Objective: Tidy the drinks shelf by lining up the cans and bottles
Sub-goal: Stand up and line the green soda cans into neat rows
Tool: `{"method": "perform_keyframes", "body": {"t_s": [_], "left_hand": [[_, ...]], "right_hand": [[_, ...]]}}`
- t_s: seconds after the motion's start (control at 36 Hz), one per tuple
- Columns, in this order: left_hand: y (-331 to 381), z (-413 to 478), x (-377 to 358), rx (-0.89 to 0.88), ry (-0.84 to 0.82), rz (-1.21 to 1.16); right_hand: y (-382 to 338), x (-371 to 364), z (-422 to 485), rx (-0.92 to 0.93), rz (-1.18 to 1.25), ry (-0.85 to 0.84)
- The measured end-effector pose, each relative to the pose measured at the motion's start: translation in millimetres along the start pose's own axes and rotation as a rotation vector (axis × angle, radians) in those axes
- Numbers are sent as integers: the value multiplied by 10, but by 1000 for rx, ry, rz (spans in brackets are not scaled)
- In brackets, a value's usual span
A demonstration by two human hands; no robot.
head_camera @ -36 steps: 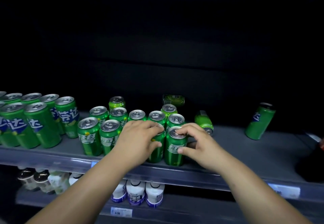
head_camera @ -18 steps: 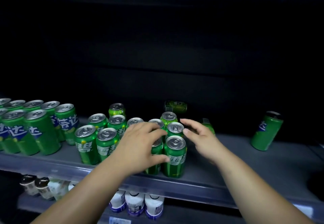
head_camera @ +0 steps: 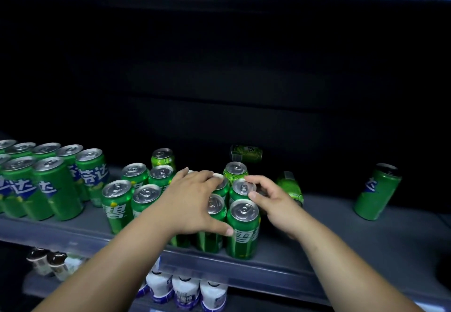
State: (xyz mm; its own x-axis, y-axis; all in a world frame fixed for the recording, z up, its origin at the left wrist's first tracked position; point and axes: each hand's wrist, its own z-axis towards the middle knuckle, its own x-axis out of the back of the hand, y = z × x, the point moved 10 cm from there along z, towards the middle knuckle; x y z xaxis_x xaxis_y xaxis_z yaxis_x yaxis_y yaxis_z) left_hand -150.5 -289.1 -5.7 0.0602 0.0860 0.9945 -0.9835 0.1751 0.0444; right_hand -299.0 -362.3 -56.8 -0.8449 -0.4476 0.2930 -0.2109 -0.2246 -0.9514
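On the grey shelf [head_camera: 341,238] a cluster of short green cans [head_camera: 117,202] stands in rough rows near the front edge, and both hands work at its right end. The left hand [head_camera: 192,204] lies spread wide over the tops of the cans in the middle of the cluster. Its fingers reach fairly straight toward the back, and its thumb presses against the side of the front can [head_camera: 244,228], which stands upright at the shelf's lip. The right hand [head_camera: 275,204] is curled narrow, its forefinger and thumb pinching the rim of the second can [head_camera: 241,188], the one directly behind the front can and touching it. Just behind the right hand a tipped can [head_camera: 290,187] lies over on the shelf, partly hidden by the fingers. Farther back, against the dark rear wall, another lying can [head_camera: 246,153] rests on its side. A block of tall cans [head_camera: 56,189] with blue and white lettering stands packed together at the left end, just beside the short ones. A lone can [head_camera: 377,192] of the same tall kind stands well apart to the right. Below, on the lower shelf [head_camera: 146,305], white bottles [head_camera: 185,289] sit in a row under the hands.
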Motion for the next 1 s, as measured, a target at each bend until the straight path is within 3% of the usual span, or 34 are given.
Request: {"method": "perform_keyframes", "body": {"t_s": [0.19, 0.53, 1.0], "left_hand": [[-35, 7, 76, -14, 9, -29], [104, 72, 62, -21, -23, 150], [56, -53, -8, -17, 60, 65]], "right_hand": [[23, 1, 22, 20, -8, -2], [39, -3, -1, 28, -29, 2], [-4, 17, 2, 36, -43, -7]]}}
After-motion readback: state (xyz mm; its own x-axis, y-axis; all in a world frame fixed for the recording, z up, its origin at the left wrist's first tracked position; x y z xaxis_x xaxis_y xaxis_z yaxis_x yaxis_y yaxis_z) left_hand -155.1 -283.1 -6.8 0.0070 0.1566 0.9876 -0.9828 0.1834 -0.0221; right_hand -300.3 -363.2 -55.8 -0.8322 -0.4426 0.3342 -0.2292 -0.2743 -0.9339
